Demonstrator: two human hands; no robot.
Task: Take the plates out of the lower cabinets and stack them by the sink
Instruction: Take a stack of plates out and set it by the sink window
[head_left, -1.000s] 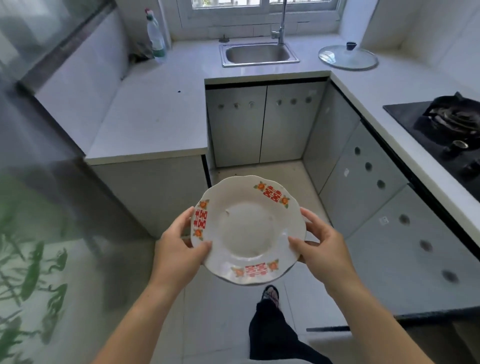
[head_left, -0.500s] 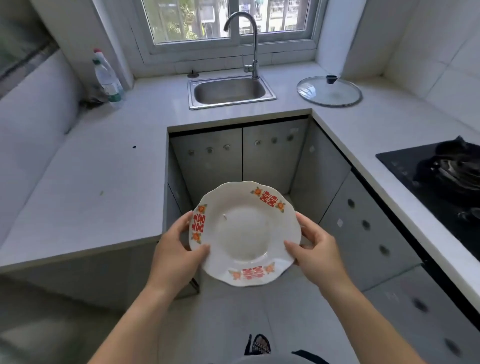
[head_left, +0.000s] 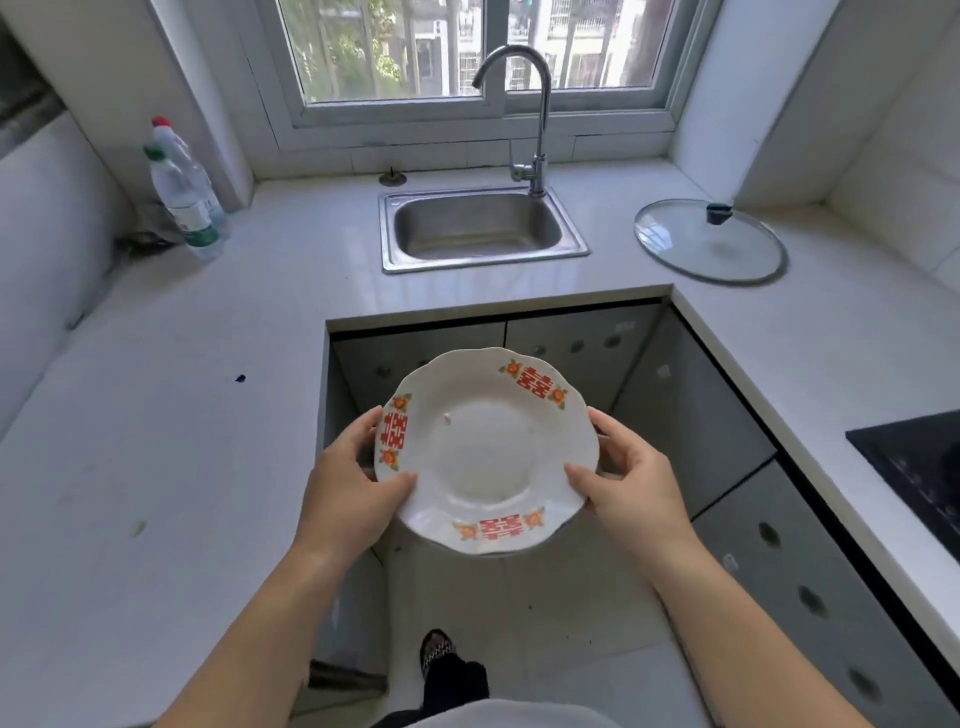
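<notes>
White porcelain with red-and-orange rim motifs fills the lower middle of the frame: the plate (head_left: 485, 452) is face up and nearly level, carried over the floor in front of the person's body. Just below it, at the bottom edge, a patterned shoe (head_left: 439, 649) shows between the forearms.

The left hand (head_left: 348, 493) grasps the plate's left rim, thumb laid on the upper face and fingers tucked under. The right hand (head_left: 634, 483) grips the right rim the same way. This two-handed hold is the same as half a second and a second ago; the plate has not tilted or slipped in it.

What has changed is everything behind it. The lower cabinets (head_left: 582, 353), which a second ago stood well beyond the plate, now lie just past its far edge, their doors seemingly closed. The countertop (head_left: 208, 364) has spread across the left and centre of the frame. The sink (head_left: 485, 261) has dropped from the top edge to the upper middle. The tap (head_left: 540, 104) and window (head_left: 467, 47) have come fully into view above it. The person has evidently walked toward the sink with the plate.

A glass lid (head_left: 709, 241) lies right of the sink, two bottles (head_left: 182, 192) stand in the upper left corner, and a dark hob (head_left: 914, 467) cuts the right edge.

I see no other plate on the counter, so this is probably the first of the stack. The carry looks almost done; what is left is setting it down beside the basin, where the left side offers more room.
</notes>
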